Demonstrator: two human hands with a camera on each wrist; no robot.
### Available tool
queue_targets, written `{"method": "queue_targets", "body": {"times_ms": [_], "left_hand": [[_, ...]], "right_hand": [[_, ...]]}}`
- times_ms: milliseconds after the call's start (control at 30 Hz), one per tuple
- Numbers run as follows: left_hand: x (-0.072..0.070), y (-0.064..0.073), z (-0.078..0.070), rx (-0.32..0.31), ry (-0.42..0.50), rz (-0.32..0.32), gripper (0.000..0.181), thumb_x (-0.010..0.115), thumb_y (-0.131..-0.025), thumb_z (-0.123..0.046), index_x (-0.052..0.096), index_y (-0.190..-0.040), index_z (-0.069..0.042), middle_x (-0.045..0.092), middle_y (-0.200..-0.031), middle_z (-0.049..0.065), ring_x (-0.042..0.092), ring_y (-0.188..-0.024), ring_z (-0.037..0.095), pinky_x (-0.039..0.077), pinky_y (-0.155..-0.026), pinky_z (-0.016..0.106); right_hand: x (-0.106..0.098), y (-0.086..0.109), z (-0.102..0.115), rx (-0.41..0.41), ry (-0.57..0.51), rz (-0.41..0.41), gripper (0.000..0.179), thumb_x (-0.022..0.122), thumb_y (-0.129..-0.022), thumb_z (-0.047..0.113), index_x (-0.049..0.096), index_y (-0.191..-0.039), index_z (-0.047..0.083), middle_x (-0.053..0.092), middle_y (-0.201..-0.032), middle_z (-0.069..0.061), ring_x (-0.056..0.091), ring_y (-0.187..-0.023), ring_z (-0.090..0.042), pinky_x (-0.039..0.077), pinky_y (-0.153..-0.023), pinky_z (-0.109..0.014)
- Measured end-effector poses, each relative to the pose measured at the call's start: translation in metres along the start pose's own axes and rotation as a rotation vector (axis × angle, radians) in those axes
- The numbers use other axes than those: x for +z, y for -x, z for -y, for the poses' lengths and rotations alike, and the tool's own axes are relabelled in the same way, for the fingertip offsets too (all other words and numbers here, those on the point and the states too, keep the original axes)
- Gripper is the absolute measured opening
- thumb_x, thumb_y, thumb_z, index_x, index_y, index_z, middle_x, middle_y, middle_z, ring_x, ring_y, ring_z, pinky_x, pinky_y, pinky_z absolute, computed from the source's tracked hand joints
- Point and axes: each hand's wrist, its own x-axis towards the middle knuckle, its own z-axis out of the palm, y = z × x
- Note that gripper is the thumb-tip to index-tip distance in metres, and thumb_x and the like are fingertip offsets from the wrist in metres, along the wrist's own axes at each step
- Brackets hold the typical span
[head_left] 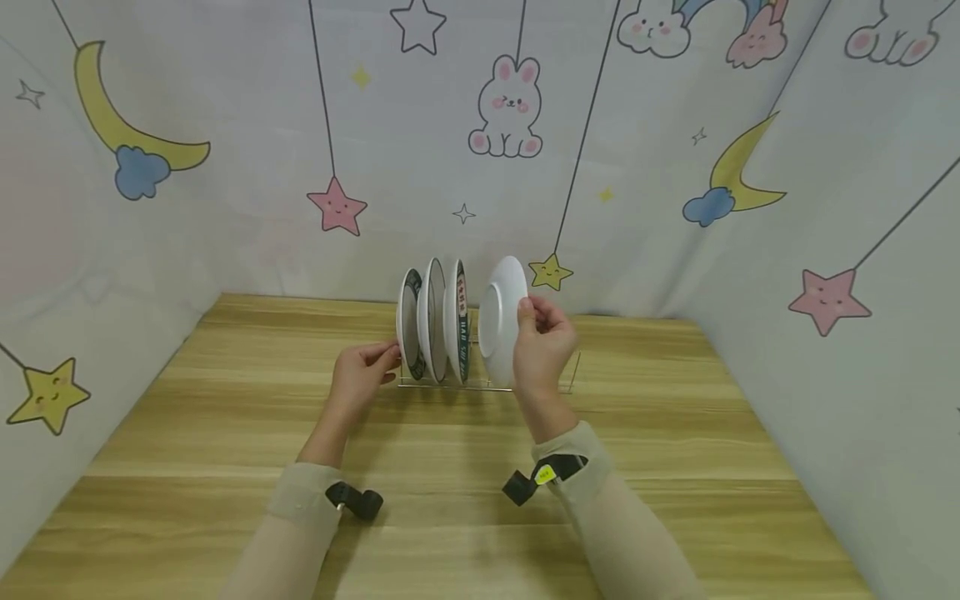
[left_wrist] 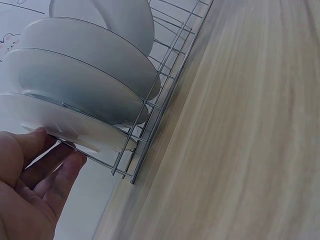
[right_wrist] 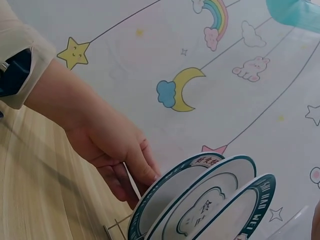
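Observation:
Three round plates with green-patterned rims, a left one [head_left: 409, 325], a middle one [head_left: 436, 321] and a right one [head_left: 453, 325], stand on edge in a low wire dish rack [left_wrist: 158, 120]. At the rack's left end, my left hand [head_left: 360, 375] pinches the end wire between thumb and fingers, close beside the outermost plate [left_wrist: 60, 122]. My right hand [head_left: 546, 342] grips a fourth plate [head_left: 501, 317] by its right edge, thumb on its white underside. This plate is upright over the right part of the rack, its underside facing left.
The rack stands on a wood-grain table [head_left: 420, 517] near its back edge. Behind and at both sides rise pale walls [head_left: 420, 150] printed with stars, moons and rabbits. Each sleeved wrist carries a small black camera, a left one [head_left: 356, 502] and a right one [head_left: 521, 486].

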Motion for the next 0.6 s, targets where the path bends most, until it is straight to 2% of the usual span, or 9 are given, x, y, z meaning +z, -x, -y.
{"method": "queue_targets", "body": {"times_ms": [300, 467, 600], "left_hand": [[0.0, 0.002, 0.002, -0.017, 0.007, 0.01, 0.032, 0.059, -0.089, -0.023, 0.062, -0.113, -0.001, 0.063, -0.107, 0.015, 0.061, -0.095, 0.028, 0.054, -0.071, 0.028], [0.0, 0.001, 0.001, -0.011, 0.009, 0.009, 0.035, 0.06, -0.088, -0.026, 0.063, -0.113, -0.002, 0.063, -0.107, 0.015, 0.061, -0.096, 0.028, 0.054, -0.072, 0.028], [-0.001, 0.002, 0.0, -0.001, 0.006, -0.003, 0.034, 0.06, -0.088, -0.026, 0.063, -0.112, -0.002, 0.064, -0.105, 0.014, 0.061, -0.095, 0.028, 0.054, -0.072, 0.029]], "right_hand": [[0.0, 0.006, -0.018, 0.016, 0.068, 0.024, 0.017, 0.066, -0.084, 0.023, 0.067, -0.089, 0.006, 0.06, -0.081, -0.008, 0.055, -0.072, -0.018, 0.053, -0.061, -0.027], [0.003, 0.005, -0.022, -0.017, 0.133, 0.016, 0.016, 0.067, -0.083, 0.022, 0.068, -0.09, 0.007, 0.061, -0.08, -0.007, 0.055, -0.072, -0.018, 0.051, -0.062, -0.027], [0.006, 0.004, -0.023, -0.033, 0.14, 0.028, 0.018, 0.067, -0.083, 0.023, 0.067, -0.09, 0.007, 0.062, -0.08, -0.006, 0.055, -0.073, -0.017, 0.052, -0.063, -0.027]]}}
